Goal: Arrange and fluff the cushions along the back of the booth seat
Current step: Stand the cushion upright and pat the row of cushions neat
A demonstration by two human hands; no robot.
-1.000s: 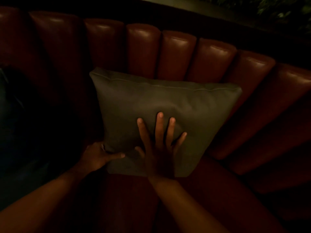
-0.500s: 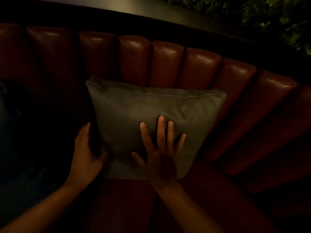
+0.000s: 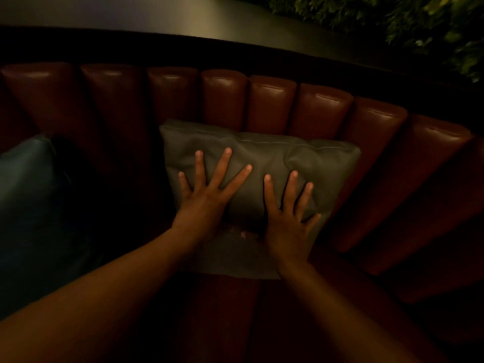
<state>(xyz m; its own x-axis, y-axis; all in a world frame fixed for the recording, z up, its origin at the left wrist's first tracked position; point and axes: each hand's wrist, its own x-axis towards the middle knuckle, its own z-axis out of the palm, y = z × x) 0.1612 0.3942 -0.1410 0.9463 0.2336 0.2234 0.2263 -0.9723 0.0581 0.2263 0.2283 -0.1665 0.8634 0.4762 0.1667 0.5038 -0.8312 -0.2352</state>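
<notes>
Grey cushion (image 3: pixel 262 163) leans on the red booth back (image 3: pixel 272 103), flattened under left hand (image 3: pixel 207 197) and right hand (image 3: pixel 288 224), fingers splayed wide; fluffing step, next likely plumping its sides.

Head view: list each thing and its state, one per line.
Grey cushion: leaning on the backrest, dented under both hands.
Left hand: flat, fingers spread, pressing the cushion.
Right hand: flat, fingers spread, pressing the cushion.
Dark teal cushion: untouched, at left.

Grey cushion (image 3: pixel 262 163) against channelled backrest (image 3: pixel 272 100)
</notes>
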